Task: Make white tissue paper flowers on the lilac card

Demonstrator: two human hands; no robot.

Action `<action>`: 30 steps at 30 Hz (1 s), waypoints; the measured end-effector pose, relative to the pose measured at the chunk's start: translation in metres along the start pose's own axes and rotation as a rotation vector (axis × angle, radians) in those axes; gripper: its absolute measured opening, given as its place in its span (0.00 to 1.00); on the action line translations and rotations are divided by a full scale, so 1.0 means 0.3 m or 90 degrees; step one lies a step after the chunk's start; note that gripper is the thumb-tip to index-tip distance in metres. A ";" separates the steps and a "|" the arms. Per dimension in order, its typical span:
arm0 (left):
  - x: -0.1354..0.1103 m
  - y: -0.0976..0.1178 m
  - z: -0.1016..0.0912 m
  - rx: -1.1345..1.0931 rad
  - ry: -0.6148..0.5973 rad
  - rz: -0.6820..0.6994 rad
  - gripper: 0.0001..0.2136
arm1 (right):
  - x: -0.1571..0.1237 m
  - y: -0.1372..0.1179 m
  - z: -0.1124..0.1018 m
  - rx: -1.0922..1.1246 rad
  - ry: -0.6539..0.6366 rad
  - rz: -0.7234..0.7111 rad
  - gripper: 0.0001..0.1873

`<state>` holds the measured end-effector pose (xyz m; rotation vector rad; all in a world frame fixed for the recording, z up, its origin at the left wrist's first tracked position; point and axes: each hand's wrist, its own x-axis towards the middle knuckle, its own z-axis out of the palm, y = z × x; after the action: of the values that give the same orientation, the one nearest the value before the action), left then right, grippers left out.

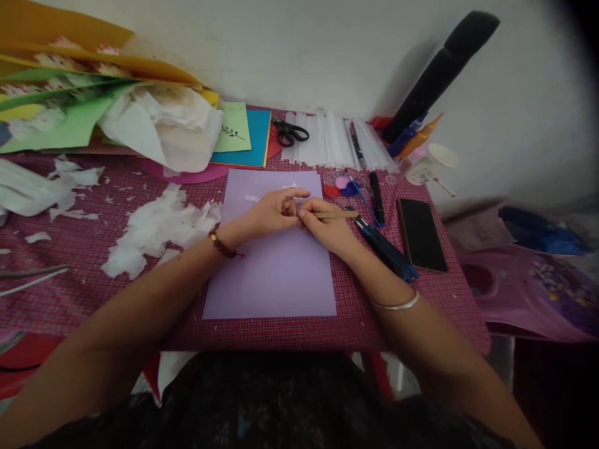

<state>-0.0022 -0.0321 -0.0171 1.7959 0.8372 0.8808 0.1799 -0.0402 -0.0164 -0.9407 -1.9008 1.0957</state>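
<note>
Over the upper half of a sheet of purple paper [271,274], my two hands meet at the fingertips. My right hand [330,232] pinches a flat wooden craft stick [337,214], whose outer end points to the right. My left hand [269,215] has its fingers curled towards the stick's inner end, with the index finger reaching over. A small pale, clear-looking thing shows between the fingertips, too blurred to name. Small white paper scraps [251,198] lie on the purple sheet just beyond my left hand.
Torn white paper [154,224] is heaped at left. Black scissors [290,132] and white sticks [322,140] lie at the back. Right of the sheet are blue cutters [386,249], a black marker [376,198], a phone [422,234] and a paper cup [433,163].
</note>
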 end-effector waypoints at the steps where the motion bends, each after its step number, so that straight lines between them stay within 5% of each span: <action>1: 0.001 -0.001 0.000 -0.011 -0.001 0.000 0.21 | 0.001 -0.001 0.000 0.002 -0.001 0.003 0.11; 8: 0.006 -0.004 0.009 -0.061 -0.038 -0.015 0.11 | 0.004 0.000 0.004 -0.016 0.002 0.010 0.09; 30: 0.000 0.012 0.019 -0.041 -0.013 -0.046 0.06 | 0.000 -0.008 0.002 -0.052 -0.017 0.011 0.08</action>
<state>0.0033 -0.0358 -0.0156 1.7057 0.8455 0.8320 0.1788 -0.0413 -0.0144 -0.9946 -1.9754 1.0523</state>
